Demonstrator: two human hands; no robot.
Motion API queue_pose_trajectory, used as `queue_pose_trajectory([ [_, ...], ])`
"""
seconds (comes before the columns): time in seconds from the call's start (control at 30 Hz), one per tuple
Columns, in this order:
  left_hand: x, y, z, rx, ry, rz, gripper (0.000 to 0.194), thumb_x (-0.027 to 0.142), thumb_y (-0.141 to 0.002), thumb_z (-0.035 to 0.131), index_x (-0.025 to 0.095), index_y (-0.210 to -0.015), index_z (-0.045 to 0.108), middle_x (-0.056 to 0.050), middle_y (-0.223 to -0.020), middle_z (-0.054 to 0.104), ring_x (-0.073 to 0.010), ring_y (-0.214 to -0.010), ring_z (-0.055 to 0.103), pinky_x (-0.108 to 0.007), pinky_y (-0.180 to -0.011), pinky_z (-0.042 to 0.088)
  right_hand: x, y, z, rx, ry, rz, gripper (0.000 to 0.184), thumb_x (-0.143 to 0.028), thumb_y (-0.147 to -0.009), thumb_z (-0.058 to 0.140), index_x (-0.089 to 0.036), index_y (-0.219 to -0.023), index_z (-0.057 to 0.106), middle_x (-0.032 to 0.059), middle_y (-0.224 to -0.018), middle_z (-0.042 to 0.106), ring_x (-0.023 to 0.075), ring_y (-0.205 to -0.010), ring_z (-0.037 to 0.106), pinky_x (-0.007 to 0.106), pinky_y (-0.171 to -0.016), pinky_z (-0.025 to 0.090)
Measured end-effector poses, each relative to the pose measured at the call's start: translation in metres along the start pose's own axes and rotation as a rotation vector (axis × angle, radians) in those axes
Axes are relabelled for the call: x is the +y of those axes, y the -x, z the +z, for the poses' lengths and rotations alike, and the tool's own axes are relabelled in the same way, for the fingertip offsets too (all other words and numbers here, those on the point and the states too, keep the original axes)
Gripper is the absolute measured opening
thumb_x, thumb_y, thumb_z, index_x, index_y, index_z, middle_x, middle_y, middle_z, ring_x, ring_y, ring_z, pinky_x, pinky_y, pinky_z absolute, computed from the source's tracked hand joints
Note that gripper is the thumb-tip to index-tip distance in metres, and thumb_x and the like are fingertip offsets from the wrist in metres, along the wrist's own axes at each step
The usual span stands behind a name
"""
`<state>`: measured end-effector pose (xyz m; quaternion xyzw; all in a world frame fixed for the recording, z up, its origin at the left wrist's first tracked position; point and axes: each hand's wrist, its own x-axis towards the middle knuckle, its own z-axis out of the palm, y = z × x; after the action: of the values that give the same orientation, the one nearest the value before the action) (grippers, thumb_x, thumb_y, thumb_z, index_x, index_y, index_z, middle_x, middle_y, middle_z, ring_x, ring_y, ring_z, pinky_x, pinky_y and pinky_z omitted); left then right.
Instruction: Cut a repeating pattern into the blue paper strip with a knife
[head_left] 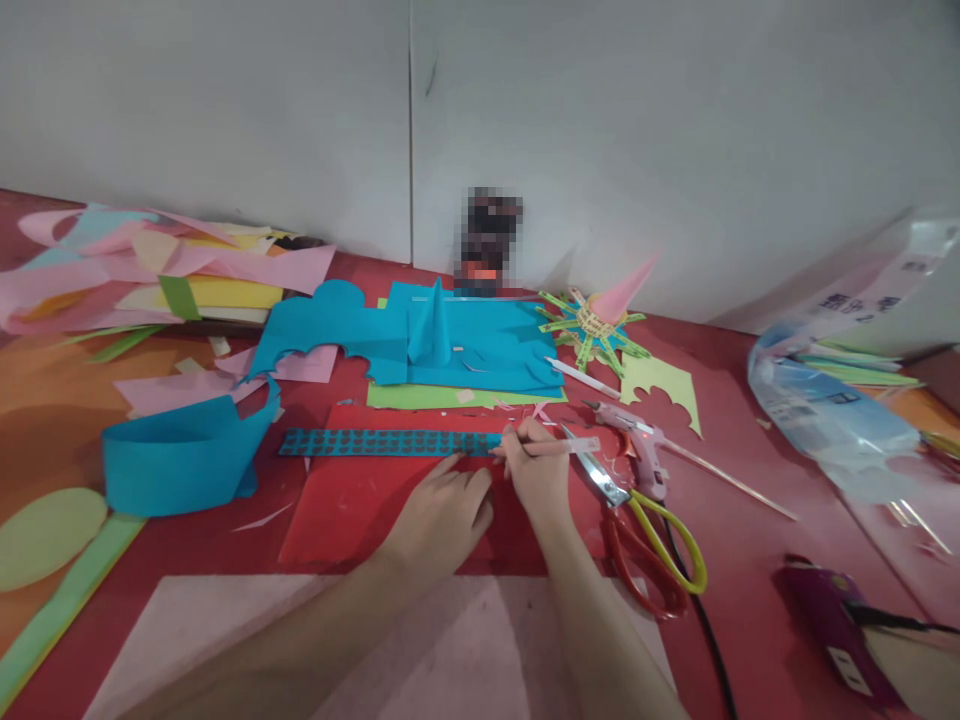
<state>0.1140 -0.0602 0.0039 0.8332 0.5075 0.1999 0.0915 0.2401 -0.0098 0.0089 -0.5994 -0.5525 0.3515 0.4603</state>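
Head view: the patterned strip runs left to right; the right hand grips a pen pointing left, tip apparently touching it; the left hand rests, grip unclenched.

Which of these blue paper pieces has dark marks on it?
The narrow, flat strip nearest the right hand; the other blue pieces look plain.

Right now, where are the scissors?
In the head view, the scissors lie just right of the right hand, beside the pink glue gun.
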Motion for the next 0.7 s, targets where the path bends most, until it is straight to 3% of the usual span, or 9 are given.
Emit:
queue_pose_trajectory([
  [0.7, 0.0017, -0.0010, -0.0031, -0.009, 0.028, -0.014, 0.018, 0.008, -0.078, 0.044, 0.022, -0.067, 0.044, -0.001, -0.061, 0.060, -0.0176, -0.062, 0.060, -0.039, -0.092, 0.045, -0.0003, 0.0015, -0.0010, -0.104, -0.044, -0.020, 0.034, -0.033, -0.080, 0.056, -0.024, -0.054, 0.037, -0.0069, -0.037, 0.047, 0.0175, -0.053, 0.065, 0.028, -0.058, 0.053],
])
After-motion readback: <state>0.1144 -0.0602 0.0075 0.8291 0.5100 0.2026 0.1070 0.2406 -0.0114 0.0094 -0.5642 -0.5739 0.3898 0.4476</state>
